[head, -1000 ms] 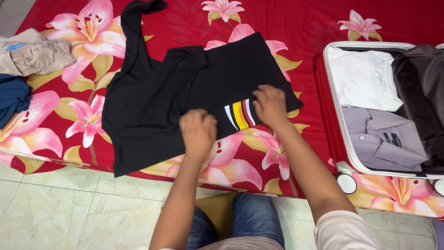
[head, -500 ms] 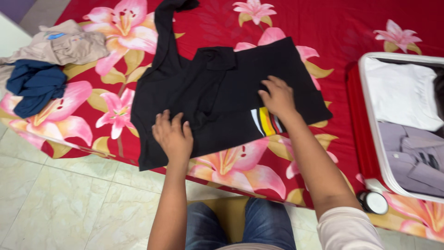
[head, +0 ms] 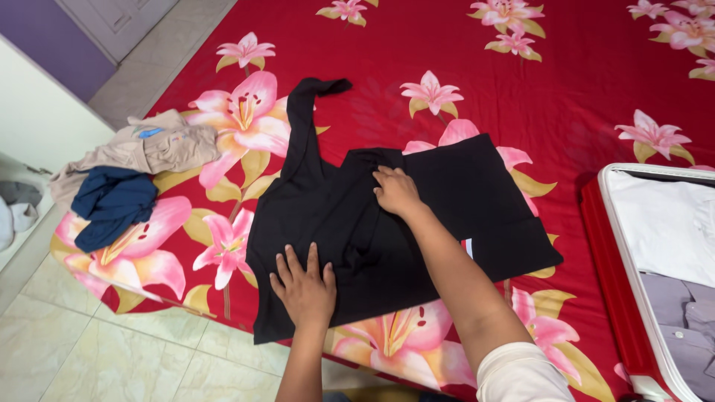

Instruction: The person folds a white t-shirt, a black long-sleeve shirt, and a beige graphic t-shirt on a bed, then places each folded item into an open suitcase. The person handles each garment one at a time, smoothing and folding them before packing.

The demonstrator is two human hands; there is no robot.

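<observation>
A black t-shirt [head: 447, 201] lies partly folded on a red bedsheet [head: 566, 82] printed with pink lilies. One sleeve stretches up toward the far side. My left hand [head: 304, 286] rests flat on the shirt's near left part, fingers spread. My right hand [head: 396, 190] presses on the shirt's middle, near the fold by the collar, with my forearm lying across the shirt. A small striped patch shows beside my right forearm.
A red suitcase with a white rim [head: 633, 275] lies open at the right, holding a white garment [head: 666, 227] and a lilac shirt [head: 685, 316]. A beige garment [head: 141, 149] and a dark blue one [head: 112, 205] sit piled at the bed's left corner. Tiled floor [head: 89, 357] lies below.
My right hand slid from the striped patch up to the shirt's middle. My left hand moved left and flattened on the shirt. The camera view shifted left and up.
</observation>
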